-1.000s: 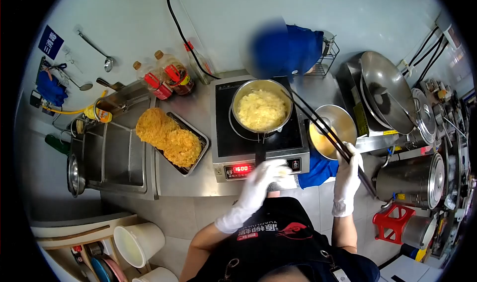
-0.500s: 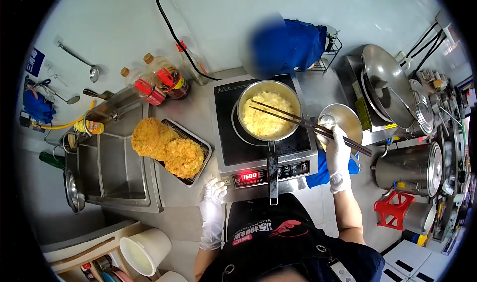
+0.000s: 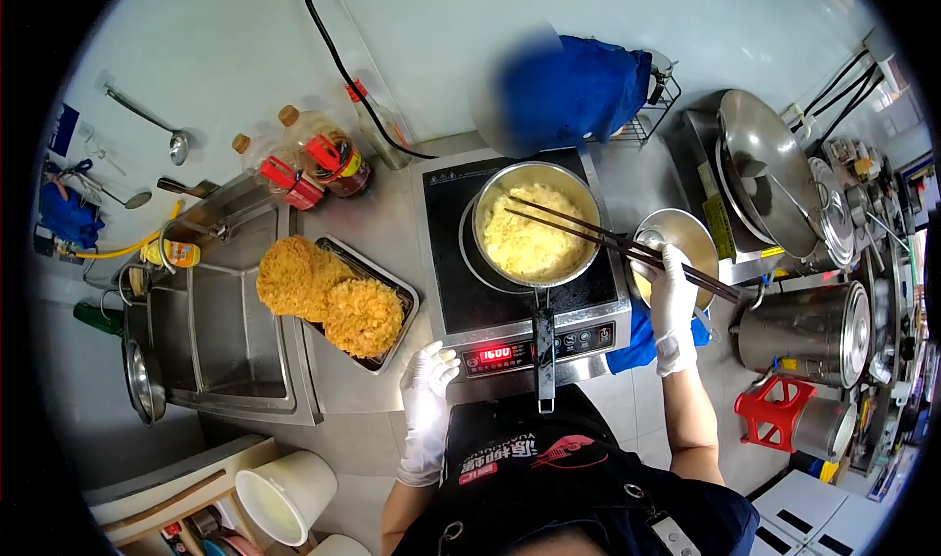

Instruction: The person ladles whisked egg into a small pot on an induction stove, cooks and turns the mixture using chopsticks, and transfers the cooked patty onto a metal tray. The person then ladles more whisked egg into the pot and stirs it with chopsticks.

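Note:
My right hand [image 3: 668,287], in a white glove, is closed round long dark chopsticks [image 3: 632,246]. Their tips reach into a pan [image 3: 591,184] of yellow, crumbly food [image 3: 534,242]. The pan stands on a black induction cooktop [image 3: 451,198], and its dark handle [image 3: 545,350] points towards me. Behind and below my right hand is a metal bowl [image 3: 698,238]. My left hand [image 3: 428,378], gloved too, is by the front left corner of the cooktop, its fingers curled and too indistinct to tell what they do. Left of the cooktop, golden fried cakes [image 3: 363,316] sit on a black tray [image 3: 407,296].
Two bottles with red caps [image 3: 338,164] stand at the back of the counter. A sink [image 3: 235,311] is at the left, with a white bucket [image 3: 284,502] below it. A wok [image 3: 769,174] and a large steel pot [image 3: 804,331] are at the right, near a red stool [image 3: 774,411].
My left hand has moved slightly right and up, its fingers more curled. The chopstick tips have shifted slightly right within the pan, still held in my right hand.

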The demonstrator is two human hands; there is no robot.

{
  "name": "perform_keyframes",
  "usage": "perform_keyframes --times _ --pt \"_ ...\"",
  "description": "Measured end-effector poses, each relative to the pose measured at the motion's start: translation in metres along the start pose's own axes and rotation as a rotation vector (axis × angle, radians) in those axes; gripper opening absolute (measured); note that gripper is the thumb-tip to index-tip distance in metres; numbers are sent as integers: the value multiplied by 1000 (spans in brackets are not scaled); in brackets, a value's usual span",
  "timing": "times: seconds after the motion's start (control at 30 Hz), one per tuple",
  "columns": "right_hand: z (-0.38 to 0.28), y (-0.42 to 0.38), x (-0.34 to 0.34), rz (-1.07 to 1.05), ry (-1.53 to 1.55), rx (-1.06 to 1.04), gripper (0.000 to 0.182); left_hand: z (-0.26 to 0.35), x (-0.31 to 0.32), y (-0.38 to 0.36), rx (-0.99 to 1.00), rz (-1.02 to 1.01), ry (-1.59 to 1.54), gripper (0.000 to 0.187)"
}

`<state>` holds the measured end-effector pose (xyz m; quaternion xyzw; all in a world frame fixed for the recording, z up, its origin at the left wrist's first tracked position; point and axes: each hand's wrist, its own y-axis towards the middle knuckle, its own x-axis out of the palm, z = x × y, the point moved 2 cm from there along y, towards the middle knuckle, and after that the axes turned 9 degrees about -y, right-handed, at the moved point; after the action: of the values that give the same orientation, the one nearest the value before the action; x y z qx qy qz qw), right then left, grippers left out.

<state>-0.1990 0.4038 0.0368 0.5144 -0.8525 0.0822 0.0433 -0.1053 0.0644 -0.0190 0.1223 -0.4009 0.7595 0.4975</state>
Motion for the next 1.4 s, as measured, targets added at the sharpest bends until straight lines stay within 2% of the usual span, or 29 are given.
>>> perform_keyframes --times 0.3,0.77,0.97,1.4 --pt "-8 -4 -10 78 68 -54 20 0 -6 6 27 23 -4 32" --pt "-7 4 -7 54 0 -34 24 -5 -2 5 36 21 12 33" --pt "-10 -1 0 -54 31 9 25 -5 -5 3 35 46 -1 32" --pt "6 9 4 -35 0 52 24 -5 -5 3 36 49 -5 31"
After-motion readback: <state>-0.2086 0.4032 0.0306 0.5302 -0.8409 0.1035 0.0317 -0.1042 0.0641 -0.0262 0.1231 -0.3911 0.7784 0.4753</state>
